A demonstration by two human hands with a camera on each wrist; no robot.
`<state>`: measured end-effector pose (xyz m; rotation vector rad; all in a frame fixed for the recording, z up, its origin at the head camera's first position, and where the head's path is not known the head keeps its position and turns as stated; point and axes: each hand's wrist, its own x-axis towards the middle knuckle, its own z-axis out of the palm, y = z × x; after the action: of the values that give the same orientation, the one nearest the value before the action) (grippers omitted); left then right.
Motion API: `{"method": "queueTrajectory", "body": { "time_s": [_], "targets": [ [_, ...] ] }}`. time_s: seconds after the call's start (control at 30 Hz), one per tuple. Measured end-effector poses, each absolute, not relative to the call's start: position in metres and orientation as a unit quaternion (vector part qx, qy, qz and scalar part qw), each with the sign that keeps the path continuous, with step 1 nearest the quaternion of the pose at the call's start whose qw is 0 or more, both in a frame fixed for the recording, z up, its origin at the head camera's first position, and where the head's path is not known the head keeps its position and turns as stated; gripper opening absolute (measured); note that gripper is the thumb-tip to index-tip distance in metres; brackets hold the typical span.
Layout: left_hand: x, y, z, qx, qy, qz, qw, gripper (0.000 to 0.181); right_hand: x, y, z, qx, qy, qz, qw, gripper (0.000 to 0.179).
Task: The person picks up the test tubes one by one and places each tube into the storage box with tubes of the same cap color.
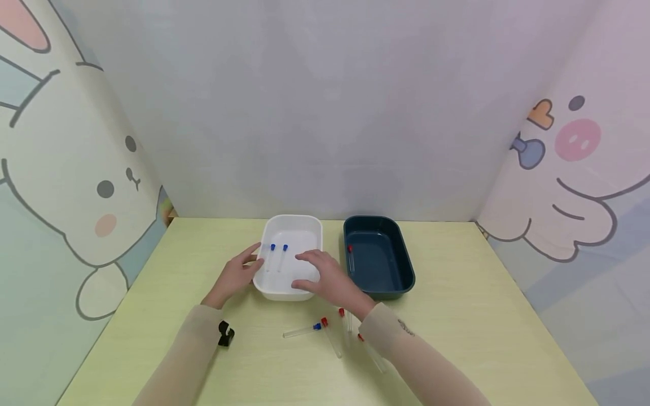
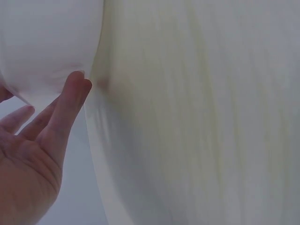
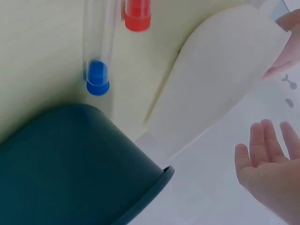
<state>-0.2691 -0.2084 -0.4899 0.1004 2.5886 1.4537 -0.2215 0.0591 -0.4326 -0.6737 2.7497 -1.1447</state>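
Observation:
My left hand [image 1: 237, 276] grips the left side of a white tray [image 1: 299, 225], with the thumb at the rim and fingers against the outer wall. Inside that tray lie two clear test tubes with blue caps [image 1: 285, 248]. Above the tray's right half hovers my right hand [image 1: 332, 279], fingers spread and holding nothing. A dark teal tray [image 1: 406, 265] stands to the right, with one red-capped test tube [image 1: 351, 259] along its left wall. Several capped test tubes [image 1: 332, 341] lie loose in front of the trays, some partly hidden by the right wrist.
A small black object [image 1: 225, 334] lies beside the left sleeve. The light wooden table [image 1: 482, 327] meets a pale curtain [image 1: 325, 113] behind the trays. Printed cloth panels [image 1: 76, 186] flank both sides.

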Motion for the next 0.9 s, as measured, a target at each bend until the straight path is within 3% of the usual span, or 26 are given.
{"method": "queueTrajectory", "body": {
  "time_s": [0.43, 0.9],
  "targets": [
    [-0.271, -0.209, -0.493, 0.032, 0.867, 0.489, 0.084, 0.06, -0.191, 0.064, -0.44, -0.221, 0.899, -0.373, 0.065, 0.057],
    [-0.271, -0.209, -0.495, 0.033, 0.865, 0.493, 0.082, 0.06, -0.179, 0.077, -0.458, -0.285, 0.886, -0.363, 0.036, 0.042]
  ]
}}
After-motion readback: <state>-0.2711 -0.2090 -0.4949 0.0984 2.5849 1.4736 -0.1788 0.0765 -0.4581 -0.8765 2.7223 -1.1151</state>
